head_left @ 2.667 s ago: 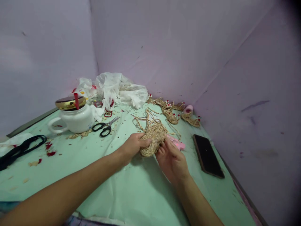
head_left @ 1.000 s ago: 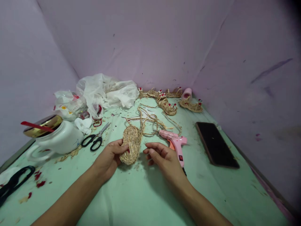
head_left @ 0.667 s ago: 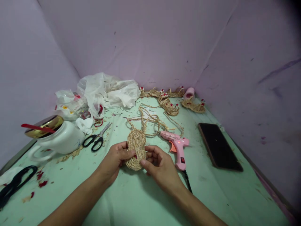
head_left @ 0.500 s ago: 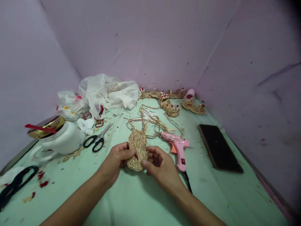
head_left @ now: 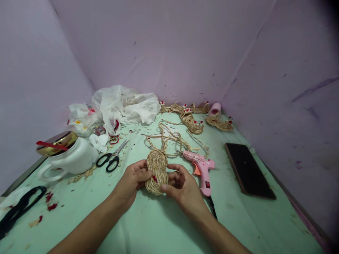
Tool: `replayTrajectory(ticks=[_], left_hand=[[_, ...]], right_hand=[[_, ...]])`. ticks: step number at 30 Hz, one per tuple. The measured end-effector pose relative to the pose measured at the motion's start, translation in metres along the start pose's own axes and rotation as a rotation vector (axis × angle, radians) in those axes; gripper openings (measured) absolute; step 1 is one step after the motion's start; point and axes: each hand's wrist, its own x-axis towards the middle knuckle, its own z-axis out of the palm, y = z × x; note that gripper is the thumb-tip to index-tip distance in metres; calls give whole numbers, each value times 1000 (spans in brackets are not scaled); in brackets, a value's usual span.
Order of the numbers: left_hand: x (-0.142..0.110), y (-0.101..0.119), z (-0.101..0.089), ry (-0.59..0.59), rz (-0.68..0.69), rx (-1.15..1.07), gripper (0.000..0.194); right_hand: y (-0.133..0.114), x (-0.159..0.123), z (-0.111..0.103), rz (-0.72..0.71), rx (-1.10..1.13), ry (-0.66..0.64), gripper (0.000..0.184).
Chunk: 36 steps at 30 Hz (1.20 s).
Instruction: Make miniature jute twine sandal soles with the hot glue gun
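Left hand (head_left: 132, 180) and right hand (head_left: 185, 187) both gripping woven sole (head_left: 156, 171), near tabletop's (head_left: 148, 225) front edge; glue gun (head_left: 203, 169) right of it.

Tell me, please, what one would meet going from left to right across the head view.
Black looped cord, white rounded mug, black-handled metal scissors, coiled straw sole-shaped piece, pink plastic glue gun, black rectangular phone.
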Motion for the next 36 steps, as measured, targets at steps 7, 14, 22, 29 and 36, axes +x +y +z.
replayTrajectory(ticks=[7, 14, 22, 29, 36], left_hand=[[-1, -1, 3, 222, 138, 128, 47], [-7, -2, 10, 234, 181, 543, 32], [-4, -1, 8, 275, 132, 337, 52], [-2, 1, 10, 265, 35, 240, 62], [-2, 5, 6, 267, 14, 130, 35]], right_hand=[[-2, -2, 2, 0, -62, -24, 46], [2, 2, 0, 21, -32, -35, 46], [3, 5, -4, 48, 80, -53, 48], [6, 7, -4, 47, 92, -49, 46], [5, 9, -6, 78, 130, -35, 50]])
